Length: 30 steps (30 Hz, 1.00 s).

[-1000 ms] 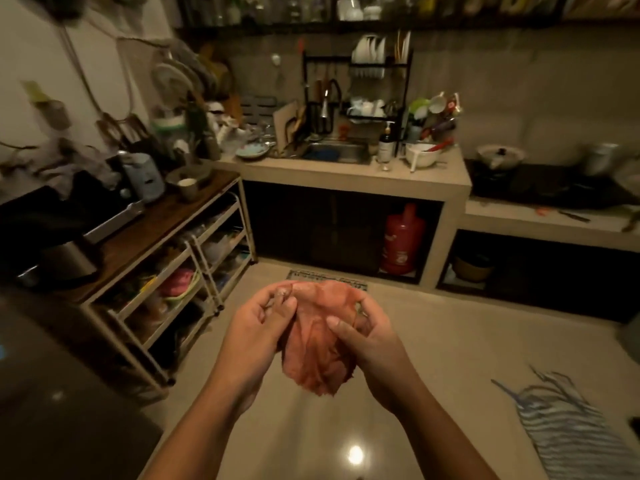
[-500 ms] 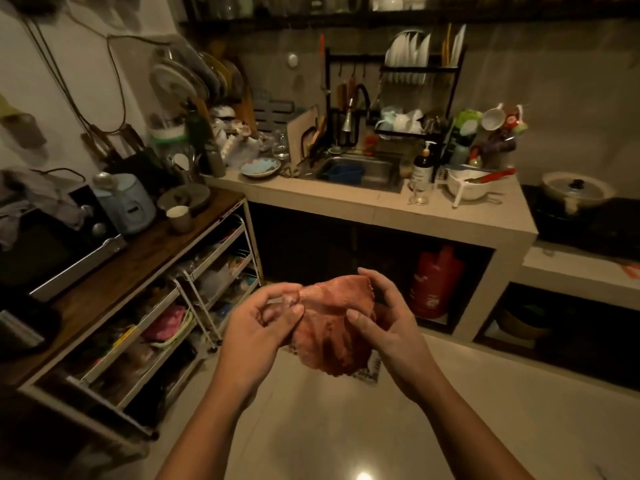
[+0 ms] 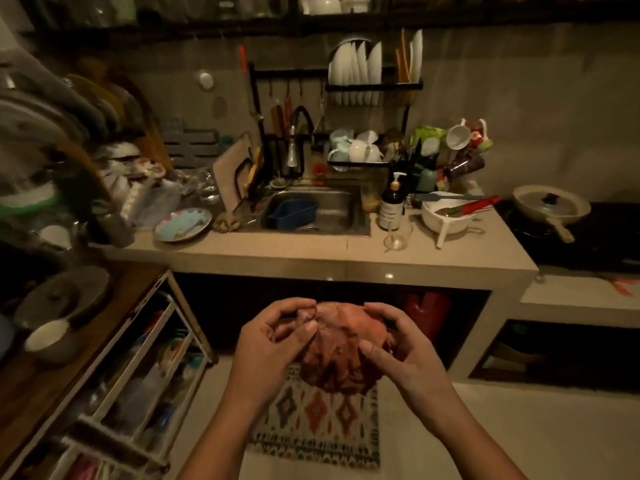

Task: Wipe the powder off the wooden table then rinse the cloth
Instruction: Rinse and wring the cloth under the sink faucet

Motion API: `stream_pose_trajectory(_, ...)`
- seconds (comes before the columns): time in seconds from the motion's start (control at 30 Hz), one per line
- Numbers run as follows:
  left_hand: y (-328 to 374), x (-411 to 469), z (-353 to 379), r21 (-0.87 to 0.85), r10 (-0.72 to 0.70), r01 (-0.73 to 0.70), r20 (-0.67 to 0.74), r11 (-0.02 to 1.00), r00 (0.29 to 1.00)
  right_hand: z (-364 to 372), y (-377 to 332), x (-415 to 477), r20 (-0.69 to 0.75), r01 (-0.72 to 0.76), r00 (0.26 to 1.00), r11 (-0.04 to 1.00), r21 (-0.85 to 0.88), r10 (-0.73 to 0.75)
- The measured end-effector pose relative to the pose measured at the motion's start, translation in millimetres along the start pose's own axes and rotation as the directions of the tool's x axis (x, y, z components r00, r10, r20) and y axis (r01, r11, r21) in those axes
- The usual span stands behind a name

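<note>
A reddish cloth (image 3: 341, 348) is bunched between both hands in front of me, above the floor. My left hand (image 3: 273, 344) grips its left side with curled fingers, the thumb pressed on the fabric. My right hand (image 3: 398, 344) cups its right side, fingers wrapped over the top and thumb on the front. Straight ahead, the steel sink (image 3: 325, 209) is set in the concrete counter (image 3: 311, 258), under a faucet (image 3: 294, 147). The wooden table (image 3: 41, 368) runs along the left edge.
A blue tub (image 3: 292, 213) lies in the sink. A soap bottle (image 3: 393, 202), glass (image 3: 397, 235) and white colander (image 3: 448, 214) stand right of the sink; a plate (image 3: 183, 224) sits to its left. A bowl (image 3: 48, 337) is on the wooden table. A patterned mat (image 3: 318, 420) lies on the floor.
I have come much closer to the sink counter. The hanging cloth has been gathered into a tighter ball between both hands.
</note>
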<state>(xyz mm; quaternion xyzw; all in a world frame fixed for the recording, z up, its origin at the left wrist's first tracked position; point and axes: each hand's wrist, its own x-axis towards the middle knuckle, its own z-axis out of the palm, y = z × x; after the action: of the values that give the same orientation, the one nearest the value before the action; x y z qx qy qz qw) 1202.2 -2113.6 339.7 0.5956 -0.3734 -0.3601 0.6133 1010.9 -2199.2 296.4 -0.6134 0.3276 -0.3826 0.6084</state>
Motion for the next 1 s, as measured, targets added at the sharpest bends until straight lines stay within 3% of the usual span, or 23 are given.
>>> stream_pose_trajectory(0.17,-10.8,112.6,20.8,0.064,0.001,-0.008,0.095,0.998,0.996,-12.5,23.1,101.7,-0.028,-0.015,0.999,1.000,0.027,0.016)
stream_pose_trajectory(0.37,-11.0,252.1,35.8,0.068,0.016,-0.021,0.071,0.998,0.997,-17.9,38.3,259.0,0.043,-0.031,0.999,0.998,0.050,0.029)
stream_pose_trajectory(0.63,-12.4,403.5,4.8,0.018,-0.016,0.016,0.025,1.000,1.000,-12.5,37.2,436.9,0.136,-0.041,0.989,0.997,-0.066,0.050)
stream_pose_trajectory(0.83,-33.5,524.2,-52.4,-0.068,-0.088,0.088,0.003,0.994,0.996,6.2,63.2,537.8,0.071,-0.069,0.995,0.997,-0.016,0.070)
stream_pose_trajectory(1.0,-55.8,666.5,-92.5,0.074,-0.086,0.078,0.118,0.994,0.989,22.1,82.7,610.5,-0.056,-0.139,0.989,0.990,0.009,0.139)
